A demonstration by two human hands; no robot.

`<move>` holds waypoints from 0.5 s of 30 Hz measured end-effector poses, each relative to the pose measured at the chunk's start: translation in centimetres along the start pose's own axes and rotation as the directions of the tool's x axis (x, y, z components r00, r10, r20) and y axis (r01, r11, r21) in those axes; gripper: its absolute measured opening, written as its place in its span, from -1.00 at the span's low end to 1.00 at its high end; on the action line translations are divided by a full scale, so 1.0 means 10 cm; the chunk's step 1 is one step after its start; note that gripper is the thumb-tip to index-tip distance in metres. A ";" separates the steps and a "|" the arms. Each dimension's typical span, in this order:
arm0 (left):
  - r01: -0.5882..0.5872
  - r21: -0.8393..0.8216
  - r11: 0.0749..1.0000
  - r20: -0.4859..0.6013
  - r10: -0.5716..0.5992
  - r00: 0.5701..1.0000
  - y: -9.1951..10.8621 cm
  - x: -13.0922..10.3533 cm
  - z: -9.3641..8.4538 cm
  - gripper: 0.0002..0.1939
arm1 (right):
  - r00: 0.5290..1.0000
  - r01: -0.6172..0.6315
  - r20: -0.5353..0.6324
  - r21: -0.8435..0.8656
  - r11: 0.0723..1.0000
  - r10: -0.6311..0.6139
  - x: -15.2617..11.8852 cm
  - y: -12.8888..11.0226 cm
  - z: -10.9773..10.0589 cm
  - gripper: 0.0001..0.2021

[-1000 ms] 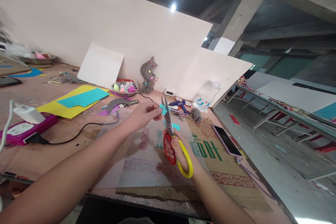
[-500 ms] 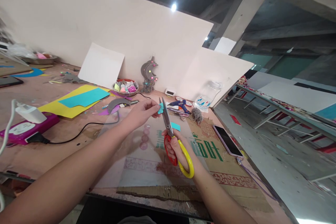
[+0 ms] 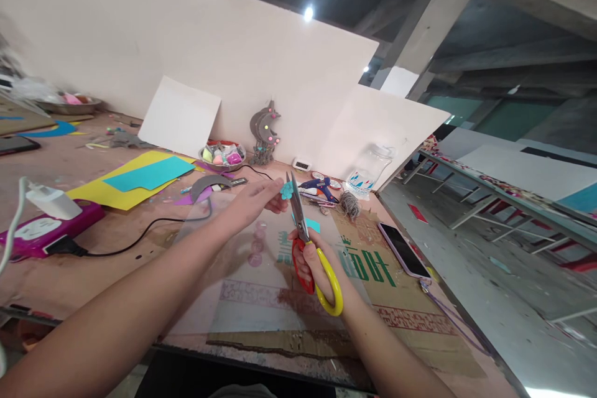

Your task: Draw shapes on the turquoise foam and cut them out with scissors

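Observation:
Between the fingertips of my left hand (image 3: 261, 202) is a small turquoise flower-shaped piece (image 3: 286, 190). My right hand (image 3: 314, 267) grips scissors (image 3: 298, 214) with one red and one yellow handle. Their blades point up and away, slightly parted, close beside the piece. A turquoise paper scrap (image 3: 313, 226) lies behind my right hand, on the printed cardboard (image 3: 396, 298). A translucent sheet (image 3: 200, 298) covers the cardboard's left part, beneath both hands.
Yellow paper (image 3: 125, 198) and a turquoise sheet (image 3: 149, 174) lie left. Beyond are a purple power strip (image 3: 88, 217), a bowl (image 3: 222, 165), a blue glue gun (image 3: 319, 186), twine (image 3: 349, 204) and a clear jar (image 3: 370, 171). A phone (image 3: 405, 250) rests right.
The turquoise piece has turned between my left fingers and shows more of its petals. The scissors have shifted only slightly; more turquoise shows behind them.

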State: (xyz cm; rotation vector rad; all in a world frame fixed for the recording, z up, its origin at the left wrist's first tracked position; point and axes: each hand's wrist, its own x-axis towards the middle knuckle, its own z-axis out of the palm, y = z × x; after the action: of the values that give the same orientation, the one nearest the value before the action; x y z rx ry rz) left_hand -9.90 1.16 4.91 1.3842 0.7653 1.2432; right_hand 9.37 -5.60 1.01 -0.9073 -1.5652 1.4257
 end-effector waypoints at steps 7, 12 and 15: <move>0.025 0.003 1.000 0.006 -0.025 1.000 0.00 -0.02 0.06 -0.59 | 1.000 0.010 -0.020 -0.014 1.000 -0.010 -0.01 -0.04 0.03 -0.49; 0.025 -0.084 0.996 -0.051 -0.029 0.998 -0.02 -0.02 0.06 -0.62 | 1.000 0.010 -0.027 -0.011 1.000 -0.010 -0.01 -0.04 0.04 -0.48; 0.007 -0.048 0.999 -0.057 -0.009 0.998 0.01 -0.04 0.07 -0.63 | 1.000 0.026 -0.012 -0.035 0.999 -0.027 -0.01 -0.02 0.03 -0.45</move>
State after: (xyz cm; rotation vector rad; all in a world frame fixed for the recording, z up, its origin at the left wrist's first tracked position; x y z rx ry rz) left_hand -9.30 0.58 5.00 1.3104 0.7755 1.2918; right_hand 9.10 -5.81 1.21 -0.9111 -1.5913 1.3756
